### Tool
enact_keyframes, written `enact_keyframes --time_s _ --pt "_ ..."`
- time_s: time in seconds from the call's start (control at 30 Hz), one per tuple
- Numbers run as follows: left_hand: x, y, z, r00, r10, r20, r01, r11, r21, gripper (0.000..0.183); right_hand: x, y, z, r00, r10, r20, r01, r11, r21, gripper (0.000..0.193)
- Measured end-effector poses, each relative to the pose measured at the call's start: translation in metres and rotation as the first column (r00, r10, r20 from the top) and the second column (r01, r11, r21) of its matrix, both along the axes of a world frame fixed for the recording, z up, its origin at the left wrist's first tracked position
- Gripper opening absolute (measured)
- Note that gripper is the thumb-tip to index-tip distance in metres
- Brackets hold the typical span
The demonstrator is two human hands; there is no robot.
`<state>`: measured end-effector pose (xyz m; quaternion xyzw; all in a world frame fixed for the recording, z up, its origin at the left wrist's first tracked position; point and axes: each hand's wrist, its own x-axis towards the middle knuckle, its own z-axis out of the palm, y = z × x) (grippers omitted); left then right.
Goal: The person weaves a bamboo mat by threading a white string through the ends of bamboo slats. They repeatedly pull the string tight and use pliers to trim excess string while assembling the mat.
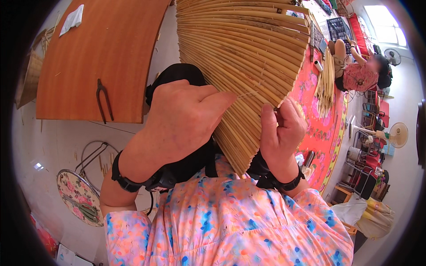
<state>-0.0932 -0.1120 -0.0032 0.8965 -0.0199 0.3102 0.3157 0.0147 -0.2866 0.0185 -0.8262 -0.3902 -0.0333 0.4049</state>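
Observation:
Across my lap spreads a mat of yellow-brown reed sticks (239, 57), bound side by side along its edges and narrowing toward me. My left hand (186, 117) is closed above its left part, fingertips pinched on thin pale strands (247, 95) that run over the sticks. At the mat's right edge, my right hand (284, 128) is closed on the rim, with thumb and bent forefinger pressed close together. Part of the left side of the mat is hidden behind my left hand. Dark bands circle both wrists.
A brown wooden table (106, 53) stands at left with pliers (104, 101) and a white cloth (72, 20). Below it is a floral round stool (77, 195). A red floral sheet (313, 137) bears loose reed sticks (326, 84). Another person (361, 73) sits far right near a fan (398, 134).

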Motion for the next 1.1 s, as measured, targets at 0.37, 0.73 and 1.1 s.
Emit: enact_keyframes --time_s 0.37,0.73,1.1 --pt "0.001 0.000 0.002 1.000 -0.001 0.002 0.001 1.000 0.021 0.018 -0.001 0.000 0.000 0.999 -0.002 -0.048 0.003 1.000 0.020 0.010" --pt "-0.001 0.002 0.030 0.990 0.019 -0.138 0.012 0.975 0.223 0.008 -0.001 0.002 -0.001 0.996 0.004 -0.087 0.001 0.999 0.047 0.007" --pt "0.000 0.003 0.029 0.992 0.009 -0.125 0.015 0.982 0.191 0.011 0.001 0.002 0.002 0.999 -0.013 -0.042 0.013 1.000 -0.009 0.008"
